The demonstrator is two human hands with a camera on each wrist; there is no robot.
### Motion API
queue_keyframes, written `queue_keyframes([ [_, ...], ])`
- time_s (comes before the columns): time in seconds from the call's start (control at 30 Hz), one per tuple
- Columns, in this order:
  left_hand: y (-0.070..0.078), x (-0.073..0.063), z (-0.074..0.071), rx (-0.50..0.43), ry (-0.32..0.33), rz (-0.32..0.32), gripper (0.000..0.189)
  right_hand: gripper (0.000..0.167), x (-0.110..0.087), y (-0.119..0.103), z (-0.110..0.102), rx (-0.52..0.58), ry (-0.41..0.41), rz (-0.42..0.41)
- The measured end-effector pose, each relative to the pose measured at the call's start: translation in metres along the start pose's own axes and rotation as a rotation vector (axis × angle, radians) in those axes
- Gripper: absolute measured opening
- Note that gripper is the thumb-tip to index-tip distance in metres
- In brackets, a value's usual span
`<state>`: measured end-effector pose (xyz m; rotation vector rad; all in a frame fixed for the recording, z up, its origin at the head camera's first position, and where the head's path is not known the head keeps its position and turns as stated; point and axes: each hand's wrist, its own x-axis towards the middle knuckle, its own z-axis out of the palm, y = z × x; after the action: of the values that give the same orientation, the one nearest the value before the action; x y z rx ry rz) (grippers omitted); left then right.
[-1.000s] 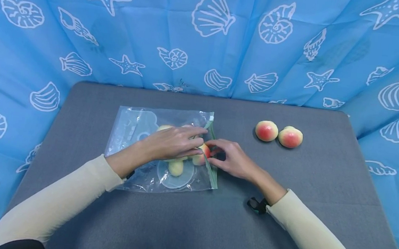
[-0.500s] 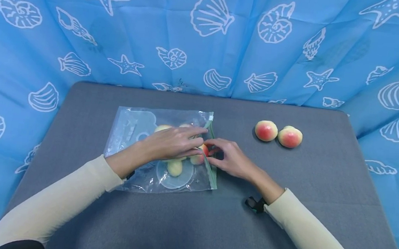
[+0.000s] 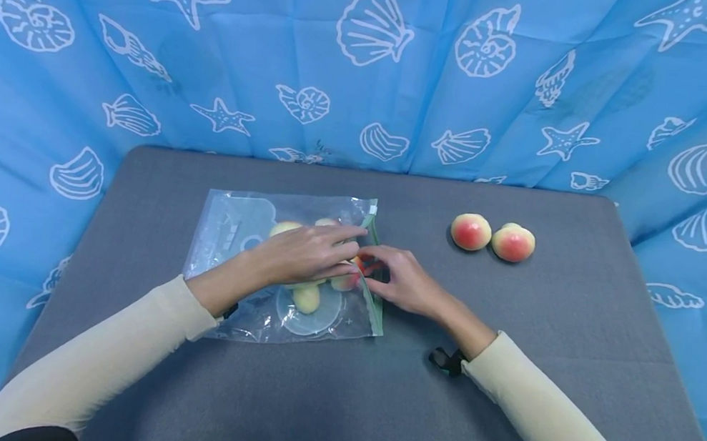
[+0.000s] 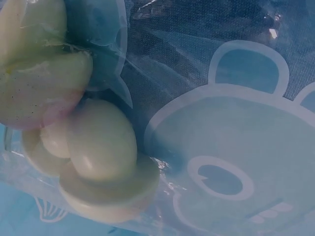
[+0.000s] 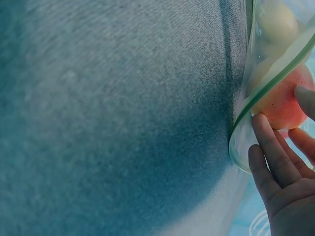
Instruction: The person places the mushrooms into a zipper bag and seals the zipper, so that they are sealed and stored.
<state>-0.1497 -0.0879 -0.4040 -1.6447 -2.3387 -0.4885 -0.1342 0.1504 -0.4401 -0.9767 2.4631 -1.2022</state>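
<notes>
A clear zip bag [image 3: 239, 323] with a green zip edge lies flat, its mouth facing right. Pale yellow fruits [image 3: 306, 299] show through its plastic, and also fill the left of the left wrist view. My left hand [image 3: 311, 252] lies over the bag, fingers reaching to the mouth and pinching its upper edge. At the mouth, my right hand [image 3: 405, 281] holds a red-and-yellow peach [image 5: 283, 105] with curved fingers; the peach is partly inside the bag. In the right wrist view, fingertips [image 5: 260, 120] touch its lower side beside the green zip edge [image 5: 275, 81].
Two more peaches [image 3: 471, 231] sit close together at the back right of the grey table [image 3: 500, 423]. A blue curtain [image 3: 416, 112] with white shell prints hangs behind and beside the table. The bag carries a pale bear print [image 4: 231, 132].
My right hand has moved slightly left, taking the peach further into the bag's mouth. Fruits inside have shifted a little left. My left hand stays nearly in place.
</notes>
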Motion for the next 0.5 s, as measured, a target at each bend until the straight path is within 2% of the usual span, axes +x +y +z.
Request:
queue_keyframes([
  [0.5, -0.0001, 0.0014, -0.0003, -0.015, 0.03, 0.01, 0.023, 0.043, 0.0028, -0.0006, 0.0027, 0.013, -0.005, 0.022],
])
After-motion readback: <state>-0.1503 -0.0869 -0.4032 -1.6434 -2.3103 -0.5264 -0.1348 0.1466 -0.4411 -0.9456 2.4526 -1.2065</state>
